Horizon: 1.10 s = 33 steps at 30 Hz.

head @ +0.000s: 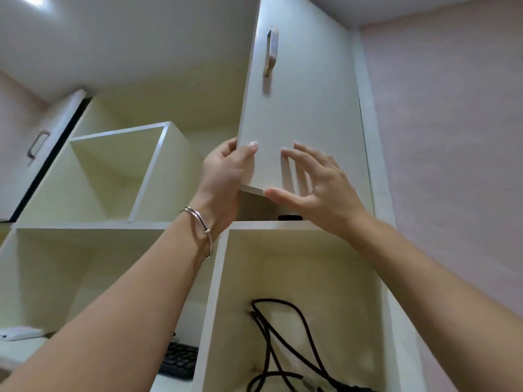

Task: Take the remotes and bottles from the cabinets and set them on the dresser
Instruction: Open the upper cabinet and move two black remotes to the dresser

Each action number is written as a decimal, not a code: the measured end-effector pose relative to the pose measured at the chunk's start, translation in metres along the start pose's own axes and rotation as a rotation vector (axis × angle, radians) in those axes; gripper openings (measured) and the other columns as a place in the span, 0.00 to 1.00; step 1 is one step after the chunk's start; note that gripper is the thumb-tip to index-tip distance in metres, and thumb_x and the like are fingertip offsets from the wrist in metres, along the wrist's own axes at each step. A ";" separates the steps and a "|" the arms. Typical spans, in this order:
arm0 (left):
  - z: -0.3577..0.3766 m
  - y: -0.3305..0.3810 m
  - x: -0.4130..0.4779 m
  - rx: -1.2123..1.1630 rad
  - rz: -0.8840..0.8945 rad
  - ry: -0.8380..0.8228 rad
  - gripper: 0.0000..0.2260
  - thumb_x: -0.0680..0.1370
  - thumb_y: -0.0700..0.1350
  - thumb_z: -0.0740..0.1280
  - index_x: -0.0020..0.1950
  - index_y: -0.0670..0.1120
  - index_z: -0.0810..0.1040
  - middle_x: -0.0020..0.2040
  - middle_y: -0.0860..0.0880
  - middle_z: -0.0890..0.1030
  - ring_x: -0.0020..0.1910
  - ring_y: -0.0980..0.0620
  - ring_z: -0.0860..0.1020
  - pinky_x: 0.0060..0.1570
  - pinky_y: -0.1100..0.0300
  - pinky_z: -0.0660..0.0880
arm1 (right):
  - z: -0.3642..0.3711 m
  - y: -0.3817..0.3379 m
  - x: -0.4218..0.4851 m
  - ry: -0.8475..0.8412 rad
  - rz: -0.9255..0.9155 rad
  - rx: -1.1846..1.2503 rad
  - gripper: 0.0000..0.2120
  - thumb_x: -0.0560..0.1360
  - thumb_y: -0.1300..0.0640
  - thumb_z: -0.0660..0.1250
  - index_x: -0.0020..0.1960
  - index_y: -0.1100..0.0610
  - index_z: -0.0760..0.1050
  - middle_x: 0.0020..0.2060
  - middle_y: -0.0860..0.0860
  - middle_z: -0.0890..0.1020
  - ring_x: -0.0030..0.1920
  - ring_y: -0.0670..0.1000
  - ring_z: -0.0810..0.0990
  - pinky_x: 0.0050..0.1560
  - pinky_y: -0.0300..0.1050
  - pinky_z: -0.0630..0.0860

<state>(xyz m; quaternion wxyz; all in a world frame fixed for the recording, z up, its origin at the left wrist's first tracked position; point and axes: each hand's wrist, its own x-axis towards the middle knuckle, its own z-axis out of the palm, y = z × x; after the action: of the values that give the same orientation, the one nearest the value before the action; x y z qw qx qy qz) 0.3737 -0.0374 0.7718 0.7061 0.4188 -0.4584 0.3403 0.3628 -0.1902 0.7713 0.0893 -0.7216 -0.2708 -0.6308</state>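
Cream, smooth cabinet door (300, 114) — left hand (223, 176) grips its corner, right hand (317, 188) open, fingers spread.

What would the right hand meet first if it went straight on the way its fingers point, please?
Probably the cabinet door, near its lower edge: the open right hand aims its fingers up at the door's face. The gap between them is hard to judge.

You have one wide-angle view, worn on your head and tilted steeply up from close beneath the cabinet door (300, 114) at twelve o'clock, with the ceiling light (32, 0) at ten and the pink wall (452, 137) at three.
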 end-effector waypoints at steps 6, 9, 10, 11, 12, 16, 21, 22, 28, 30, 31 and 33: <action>0.047 0.030 -0.025 0.006 0.063 0.045 0.16 0.70 0.50 0.69 0.55 0.45 0.78 0.48 0.48 0.79 0.55 0.47 0.77 0.63 0.47 0.71 | -0.044 0.000 -0.020 0.065 -0.032 0.243 0.29 0.69 0.43 0.70 0.68 0.48 0.70 0.70 0.50 0.70 0.70 0.49 0.68 0.70 0.53 0.68; 0.071 0.035 -0.034 -0.027 0.058 0.003 0.16 0.68 0.52 0.70 0.52 0.47 0.79 0.47 0.49 0.80 0.52 0.49 0.78 0.58 0.50 0.73 | -0.066 0.006 -0.033 0.089 -0.021 0.405 0.29 0.66 0.41 0.66 0.66 0.46 0.70 0.66 0.50 0.75 0.67 0.46 0.72 0.64 0.46 0.73; 0.079 0.036 -0.037 -0.036 0.057 -0.017 0.12 0.68 0.52 0.69 0.48 0.48 0.79 0.47 0.50 0.81 0.50 0.50 0.78 0.55 0.52 0.74 | -0.072 0.009 -0.037 0.088 -0.003 0.452 0.29 0.65 0.40 0.66 0.65 0.43 0.68 0.65 0.48 0.76 0.65 0.44 0.73 0.64 0.44 0.73; 0.087 0.037 -0.041 -0.047 0.062 -0.031 0.07 0.70 0.52 0.68 0.44 0.50 0.80 0.45 0.50 0.81 0.48 0.51 0.79 0.51 0.54 0.76 | -0.078 0.011 -0.039 0.086 0.013 0.492 0.28 0.65 0.40 0.66 0.64 0.40 0.67 0.63 0.46 0.76 0.64 0.43 0.74 0.63 0.43 0.73; 0.095 0.038 -0.044 -0.062 0.066 -0.034 0.05 0.72 0.50 0.67 0.41 0.51 0.80 0.43 0.51 0.81 0.45 0.53 0.79 0.46 0.58 0.77 | -0.084 0.014 -0.042 0.081 0.029 0.524 0.26 0.65 0.40 0.66 0.62 0.38 0.67 0.63 0.46 0.76 0.63 0.43 0.74 0.64 0.45 0.73; 0.120 0.039 -0.055 -0.049 0.109 -0.018 0.08 0.77 0.46 0.63 0.41 0.52 0.79 0.42 0.53 0.81 0.45 0.54 0.79 0.50 0.58 0.77 | -0.101 0.021 -0.052 0.045 0.067 0.494 0.30 0.65 0.38 0.65 0.66 0.40 0.66 0.63 0.44 0.76 0.62 0.42 0.75 0.63 0.45 0.74; 0.149 0.044 -0.067 0.117 0.170 0.006 0.09 0.77 0.49 0.62 0.52 0.49 0.79 0.46 0.50 0.81 0.48 0.52 0.80 0.53 0.56 0.77 | -0.110 0.023 -0.055 0.123 0.038 0.445 0.28 0.69 0.53 0.73 0.66 0.51 0.67 0.58 0.44 0.77 0.57 0.44 0.78 0.52 0.33 0.77; 0.153 0.044 -0.068 0.136 0.176 0.012 0.11 0.77 0.50 0.62 0.54 0.48 0.79 0.47 0.50 0.82 0.47 0.52 0.80 0.52 0.57 0.77 | -0.110 0.024 -0.055 0.142 0.041 0.457 0.28 0.69 0.55 0.73 0.66 0.51 0.67 0.57 0.44 0.77 0.56 0.45 0.78 0.51 0.34 0.78; 0.147 0.045 -0.064 0.133 0.155 -0.046 0.11 0.80 0.49 0.58 0.46 0.50 0.79 0.43 0.51 0.82 0.42 0.56 0.81 0.46 0.60 0.79 | -0.107 0.025 -0.054 0.173 0.020 0.429 0.26 0.70 0.55 0.72 0.64 0.50 0.66 0.56 0.43 0.76 0.55 0.43 0.78 0.47 0.28 0.77; 0.136 0.047 -0.057 0.093 0.126 -0.123 0.11 0.81 0.48 0.56 0.47 0.51 0.78 0.46 0.52 0.82 0.39 0.62 0.81 0.41 0.67 0.78 | -0.102 0.024 -0.053 0.199 0.020 0.391 0.25 0.70 0.54 0.72 0.64 0.51 0.67 0.55 0.42 0.76 0.52 0.41 0.78 0.45 0.23 0.74; 0.129 0.047 -0.054 0.131 0.131 -0.154 0.11 0.81 0.47 0.56 0.48 0.51 0.78 0.47 0.53 0.82 0.38 0.62 0.81 0.43 0.67 0.78 | -0.099 0.023 -0.053 0.223 0.023 0.360 0.24 0.69 0.54 0.71 0.63 0.51 0.68 0.53 0.41 0.76 0.51 0.41 0.78 0.45 0.24 0.75; 0.111 0.042 -0.047 0.290 0.163 -0.199 0.09 0.80 0.46 0.58 0.46 0.54 0.78 0.43 0.55 0.82 0.41 0.60 0.80 0.50 0.62 0.76 | -0.093 0.019 -0.052 0.292 0.036 0.288 0.23 0.68 0.52 0.71 0.61 0.52 0.69 0.50 0.41 0.76 0.48 0.42 0.78 0.44 0.30 0.76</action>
<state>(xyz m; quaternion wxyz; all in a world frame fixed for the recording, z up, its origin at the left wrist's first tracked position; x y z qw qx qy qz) 0.2810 -0.1249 0.7656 0.5596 0.5092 -0.5044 0.4160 0.2893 -0.2649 0.7427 0.2410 -0.6072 -0.3296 -0.6816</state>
